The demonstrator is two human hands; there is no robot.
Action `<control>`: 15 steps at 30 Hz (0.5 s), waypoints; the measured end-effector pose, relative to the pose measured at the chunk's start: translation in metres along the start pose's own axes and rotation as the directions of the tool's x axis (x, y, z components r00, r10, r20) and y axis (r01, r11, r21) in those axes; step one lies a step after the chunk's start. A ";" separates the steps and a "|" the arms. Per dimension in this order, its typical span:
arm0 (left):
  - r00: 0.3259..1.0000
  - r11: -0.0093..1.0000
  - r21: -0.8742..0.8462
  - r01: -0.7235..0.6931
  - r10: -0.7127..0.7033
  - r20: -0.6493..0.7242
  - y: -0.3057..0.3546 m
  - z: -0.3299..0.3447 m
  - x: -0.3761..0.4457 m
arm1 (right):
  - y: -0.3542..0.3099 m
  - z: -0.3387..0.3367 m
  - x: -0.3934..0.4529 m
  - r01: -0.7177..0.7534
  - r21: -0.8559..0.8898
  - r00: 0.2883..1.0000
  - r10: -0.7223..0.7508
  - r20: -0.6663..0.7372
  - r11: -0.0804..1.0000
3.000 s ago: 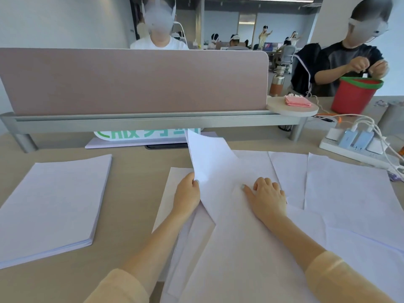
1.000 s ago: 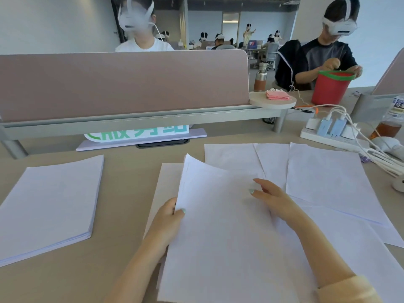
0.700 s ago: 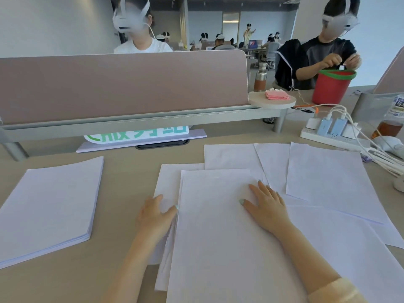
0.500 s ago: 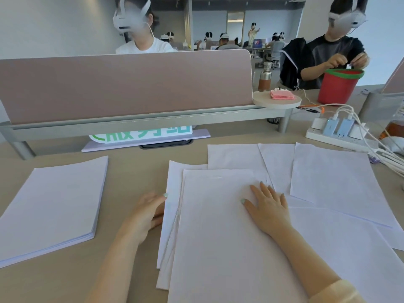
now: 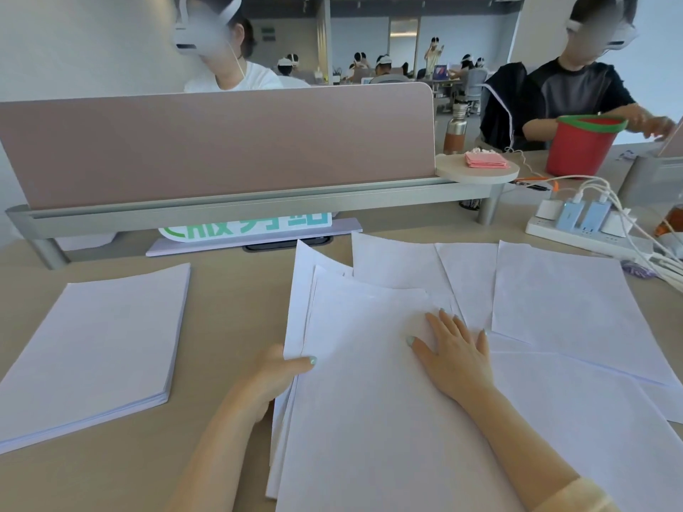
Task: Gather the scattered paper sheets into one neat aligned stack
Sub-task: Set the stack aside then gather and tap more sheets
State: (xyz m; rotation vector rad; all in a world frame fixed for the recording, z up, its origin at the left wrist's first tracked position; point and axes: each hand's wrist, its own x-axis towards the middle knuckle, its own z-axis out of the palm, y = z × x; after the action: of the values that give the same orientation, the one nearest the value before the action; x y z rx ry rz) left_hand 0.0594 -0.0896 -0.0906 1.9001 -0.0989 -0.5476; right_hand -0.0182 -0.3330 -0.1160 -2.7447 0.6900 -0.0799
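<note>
Here left hand (image 5: 275, 375) pinches sheets (image 5: 369, 382).

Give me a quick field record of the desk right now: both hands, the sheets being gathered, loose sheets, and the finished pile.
left hand: grips the left edge of the gathered sheets, thumb on top
right hand: flat, fingers spread, pressing on the top sheet
gathered sheets: centre of desk, edges not yet aligned, far corners fanned
loose sheets: right of the hands, overlapping, flat
thick stack: left side of desk, apart from the rest
power strip: far right, beyond the loose sheets
</note>
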 end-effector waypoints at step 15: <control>0.876 0.946 -0.161 -0.281 0.184 -0.446 0.025 -0.114 -0.028 | -0.001 -0.001 0.002 -0.020 -0.042 0.999 0.021 0.042 0.999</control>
State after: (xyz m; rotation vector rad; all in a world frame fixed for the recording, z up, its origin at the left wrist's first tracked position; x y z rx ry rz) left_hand 0.0864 0.0080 -0.0261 1.7152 0.0187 0.0321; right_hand -0.0166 -0.3337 -0.1146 -2.7699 0.7161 -0.0024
